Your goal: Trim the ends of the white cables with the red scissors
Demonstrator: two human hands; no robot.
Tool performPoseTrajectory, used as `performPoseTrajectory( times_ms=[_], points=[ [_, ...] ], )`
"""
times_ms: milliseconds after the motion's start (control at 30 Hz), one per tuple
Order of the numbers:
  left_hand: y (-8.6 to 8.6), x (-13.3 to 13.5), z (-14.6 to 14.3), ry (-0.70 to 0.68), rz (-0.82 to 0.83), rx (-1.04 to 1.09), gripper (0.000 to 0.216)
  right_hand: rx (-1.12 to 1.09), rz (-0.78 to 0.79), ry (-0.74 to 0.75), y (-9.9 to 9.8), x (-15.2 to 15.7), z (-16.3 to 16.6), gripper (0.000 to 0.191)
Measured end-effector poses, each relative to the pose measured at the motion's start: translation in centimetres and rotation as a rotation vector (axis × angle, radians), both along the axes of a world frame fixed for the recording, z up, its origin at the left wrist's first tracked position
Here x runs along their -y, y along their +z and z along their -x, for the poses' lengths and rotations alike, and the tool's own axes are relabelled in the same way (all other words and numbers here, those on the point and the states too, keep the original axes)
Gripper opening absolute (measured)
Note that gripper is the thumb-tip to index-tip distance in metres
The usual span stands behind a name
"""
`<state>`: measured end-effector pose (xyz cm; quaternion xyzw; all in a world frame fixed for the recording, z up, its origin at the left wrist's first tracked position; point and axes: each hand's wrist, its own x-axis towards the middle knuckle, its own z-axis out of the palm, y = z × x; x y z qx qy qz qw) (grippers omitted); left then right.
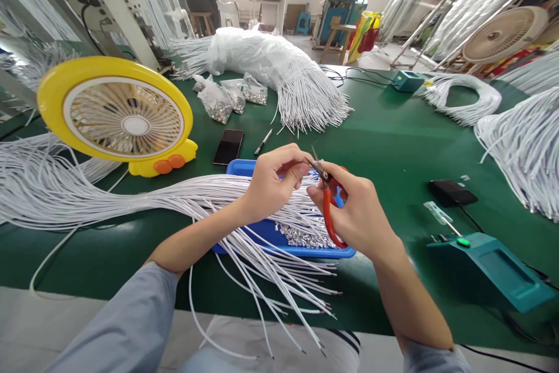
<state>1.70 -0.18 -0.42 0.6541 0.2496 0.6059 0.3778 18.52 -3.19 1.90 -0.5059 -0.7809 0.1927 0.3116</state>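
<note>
My left hand (271,184) is closed in a pinch on something small I cannot make out, held at the tips of a pair of red-handled scissors (328,210). My right hand (353,210) grips those scissors, blades pointing up and left. Both hands hover over a blue tray (244,168) that holds small metal terminals (305,236). A long bundle of white wires (131,198) lies across the tray under my left forearm, its stripped ends fanning toward the table's front edge.
A yellow desk fan (116,114) stands at left on the green table (384,140). A black phone (228,146), a pen (263,142) and bags of terminals (218,102) lie behind the tray. A teal device (493,265) sits at right. More wire bundles (279,67) surround.
</note>
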Motion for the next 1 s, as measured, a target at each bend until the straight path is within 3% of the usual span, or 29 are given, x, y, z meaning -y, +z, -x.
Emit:
performPoseTrajectory(
  times_ms=[133,267,333,633,867,1000],
  points=[
    [0.2,-0.5,0.3,0.039,0.144,0.114,0.022,-0.08,0.007,-0.131,0.7,-0.4,-1.3,0.021],
    [0.5,0.3,0.2,0.046,0.065,-0.008,0.013,-0.497,-0.172,-0.096,0.9,0.1,-1.5,0.02],
    [0.5,1.0,-0.1,0.048,0.023,-0.065,0.007,-0.58,-0.22,-0.058,0.5,0.4,-0.9,0.023],
    [0.5,1.8,-0.8,-0.017,-0.025,-0.091,0.006,-0.573,-0.245,-0.04,-0.5,0.6,0.2,0.028],
    [0.1,1.2,-0.8,-0.083,0.011,-0.129,0.021,-0.617,-0.236,-0.035,-0.9,0.5,0.1,0.029],
    [-0.2,1.0,-1.0,-0.013,-0.019,-0.07,0.02,-0.63,-0.238,-0.094,-1.3,0.5,0.6,0.028]
  ],
)
